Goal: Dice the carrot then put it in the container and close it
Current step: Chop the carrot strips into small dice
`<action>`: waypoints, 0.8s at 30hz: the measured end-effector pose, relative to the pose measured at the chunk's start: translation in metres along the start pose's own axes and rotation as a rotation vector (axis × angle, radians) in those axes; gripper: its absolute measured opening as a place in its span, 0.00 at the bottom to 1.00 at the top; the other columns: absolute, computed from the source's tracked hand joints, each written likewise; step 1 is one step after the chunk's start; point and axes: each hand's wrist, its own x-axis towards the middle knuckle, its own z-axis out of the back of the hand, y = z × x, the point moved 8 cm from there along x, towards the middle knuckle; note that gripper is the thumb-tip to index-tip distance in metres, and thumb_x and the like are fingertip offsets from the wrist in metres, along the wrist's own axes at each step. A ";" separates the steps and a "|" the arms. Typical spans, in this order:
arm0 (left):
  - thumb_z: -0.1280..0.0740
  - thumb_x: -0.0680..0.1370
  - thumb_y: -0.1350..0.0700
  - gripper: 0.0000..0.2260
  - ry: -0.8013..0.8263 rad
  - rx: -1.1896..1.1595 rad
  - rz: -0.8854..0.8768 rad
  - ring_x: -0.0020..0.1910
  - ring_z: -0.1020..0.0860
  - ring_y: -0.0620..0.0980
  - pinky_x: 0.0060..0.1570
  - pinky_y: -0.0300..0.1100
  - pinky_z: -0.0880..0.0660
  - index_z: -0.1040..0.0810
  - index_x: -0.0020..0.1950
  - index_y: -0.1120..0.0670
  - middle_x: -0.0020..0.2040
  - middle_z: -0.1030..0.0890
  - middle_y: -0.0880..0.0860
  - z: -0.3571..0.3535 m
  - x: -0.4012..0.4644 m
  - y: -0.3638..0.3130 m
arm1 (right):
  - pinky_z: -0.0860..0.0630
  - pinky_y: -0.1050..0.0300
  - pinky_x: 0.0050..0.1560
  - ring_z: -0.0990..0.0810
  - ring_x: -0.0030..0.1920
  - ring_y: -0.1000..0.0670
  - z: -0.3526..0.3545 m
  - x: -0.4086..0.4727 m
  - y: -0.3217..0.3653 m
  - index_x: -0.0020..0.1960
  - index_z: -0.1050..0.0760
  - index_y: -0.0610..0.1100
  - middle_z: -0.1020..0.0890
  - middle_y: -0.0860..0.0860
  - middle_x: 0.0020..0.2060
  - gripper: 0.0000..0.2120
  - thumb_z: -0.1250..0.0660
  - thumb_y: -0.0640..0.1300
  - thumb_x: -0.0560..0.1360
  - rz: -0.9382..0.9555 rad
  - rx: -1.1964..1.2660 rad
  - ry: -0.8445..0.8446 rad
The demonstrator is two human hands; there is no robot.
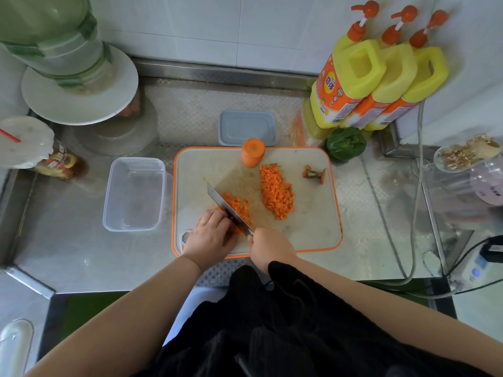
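A white cutting board (313, 227) with an orange rim lies on the steel counter. A large pile of diced carrot (276, 191) sits at its middle. A smaller pile (238, 206) lies under the knife (227, 208). My right hand (269, 247) grips the knife handle. My left hand (211, 236) has its curled fingers pressed on carrot pieces beside the blade. An uncut carrot chunk (253, 152) stands at the board's far edge. The carrot top (314, 174) lies at far right. The clear container (136, 193) stands left of the board, its grey lid (246, 127) behind the board.
Three yellow detergent bottles (353, 77) lean at the back right, a green pepper (345, 144) below them. A green water jug on a white stand (79, 85) and a covered cup (24, 142) stand at left. A blender jar (471, 161) and cables (413, 213) lie at right.
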 end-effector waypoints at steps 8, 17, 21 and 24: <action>0.35 0.75 0.52 0.10 -0.048 0.006 -0.024 0.50 0.28 0.53 0.50 0.41 0.30 0.20 0.42 0.58 0.45 0.23 0.55 0.003 0.001 -0.004 | 0.28 0.54 0.41 0.21 0.45 0.45 -0.012 0.006 -0.004 0.47 0.31 0.45 0.21 0.47 0.44 0.06 0.43 0.45 0.81 -0.011 0.016 -0.002; 0.37 0.76 0.49 0.12 -0.029 0.086 -0.031 0.51 0.28 0.53 0.47 0.41 0.28 0.20 0.45 0.56 0.47 0.22 0.53 0.003 -0.003 -0.006 | 0.28 0.53 0.46 0.21 0.50 0.43 0.007 0.006 -0.016 0.55 0.27 0.40 0.20 0.44 0.50 0.18 0.46 0.54 0.82 -0.039 0.142 0.004; 0.37 0.76 0.51 0.11 -0.045 0.122 -0.051 0.51 0.28 0.55 0.42 0.46 0.23 0.21 0.47 0.56 0.50 0.24 0.54 0.007 -0.006 -0.009 | 0.30 0.54 0.44 0.22 0.51 0.43 0.018 -0.006 -0.013 0.56 0.28 0.40 0.21 0.44 0.50 0.17 0.48 0.52 0.83 -0.006 0.091 -0.018; 0.36 0.74 0.52 0.09 -0.099 0.132 -0.062 0.50 0.28 0.56 0.41 0.46 0.24 0.21 0.45 0.57 0.49 0.24 0.54 0.015 -0.008 -0.011 | 0.30 0.53 0.47 0.22 0.52 0.43 0.017 -0.013 -0.006 0.57 0.28 0.40 0.21 0.44 0.52 0.17 0.48 0.51 0.83 0.018 0.051 -0.006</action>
